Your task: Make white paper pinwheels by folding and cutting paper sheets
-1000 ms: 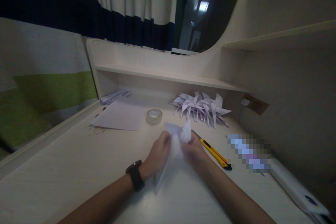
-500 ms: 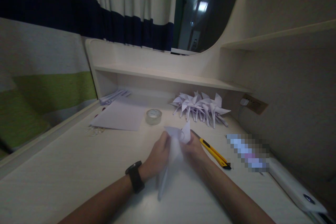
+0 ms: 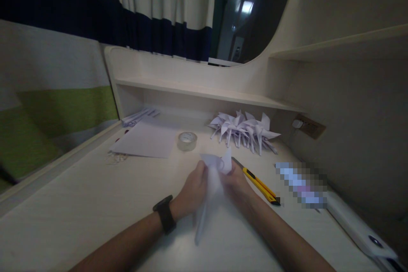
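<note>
Both of my hands hold a white paper pinwheel (image 3: pixel 225 162) above the desk, in the lower middle of the view. My left hand (image 3: pixel 195 182), with a dark watch on the wrist, grips its left side with the thumb on top. Closed on the right side of the folded blades is my right hand (image 3: pixel 234 178). A rolled paper stick (image 3: pixel 200 223) slants down toward me from below my left hand; where it joins the blades is blurred. Just right of my right hand lies a yellow utility knife (image 3: pixel 259 185).
A clear tape roll (image 3: pixel 187 141) sits beyond my hands. Several finished paper pinwheels (image 3: pixel 244 129) are bunched at the back right. White paper sheets (image 3: pixel 146 138) lie back left, beside folded paper strips (image 3: pixel 140 115). At right are a blurred-out object (image 3: pixel 299 185) and a long white device (image 3: pixel 357 223).
The lower end of the paper stick has shifted slightly to the right. My hands stay almost in place, still holding the pinwheel.
</note>
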Demonstrator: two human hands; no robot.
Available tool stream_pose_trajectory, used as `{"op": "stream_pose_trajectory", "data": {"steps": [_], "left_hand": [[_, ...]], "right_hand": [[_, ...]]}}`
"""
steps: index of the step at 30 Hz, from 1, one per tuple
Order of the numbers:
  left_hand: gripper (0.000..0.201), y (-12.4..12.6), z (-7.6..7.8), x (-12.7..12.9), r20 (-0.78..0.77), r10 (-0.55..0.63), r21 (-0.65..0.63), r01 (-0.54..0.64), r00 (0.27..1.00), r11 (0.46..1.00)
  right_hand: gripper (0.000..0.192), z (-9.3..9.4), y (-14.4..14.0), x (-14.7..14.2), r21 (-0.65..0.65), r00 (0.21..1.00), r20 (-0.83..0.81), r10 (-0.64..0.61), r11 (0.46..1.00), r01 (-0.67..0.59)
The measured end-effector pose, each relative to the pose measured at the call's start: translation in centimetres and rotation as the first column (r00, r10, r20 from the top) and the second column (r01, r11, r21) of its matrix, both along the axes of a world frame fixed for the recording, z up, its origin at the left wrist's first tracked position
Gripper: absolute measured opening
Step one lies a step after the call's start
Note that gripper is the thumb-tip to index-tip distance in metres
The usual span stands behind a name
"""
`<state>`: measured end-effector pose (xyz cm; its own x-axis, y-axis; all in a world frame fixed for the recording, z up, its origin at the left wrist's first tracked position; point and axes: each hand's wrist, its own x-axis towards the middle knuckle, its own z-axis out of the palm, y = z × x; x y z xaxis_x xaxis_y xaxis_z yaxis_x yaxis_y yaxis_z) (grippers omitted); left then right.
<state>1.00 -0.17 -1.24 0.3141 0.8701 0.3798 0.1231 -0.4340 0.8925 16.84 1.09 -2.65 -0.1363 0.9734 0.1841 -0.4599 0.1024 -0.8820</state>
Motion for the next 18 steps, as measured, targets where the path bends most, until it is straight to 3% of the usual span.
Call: {"op": "stream_pose_trajectory", "data": {"steps": [18], "left_hand": [[0.020,-0.02,-0.37,0.17,0.004,0.021,0.005,-0.021,1.000,1.000]], "right_hand": [[0.042,-0.17,-0.05,-0.24,0.027,1.000,-0.012,0.025,0.999,-0.025]]}}
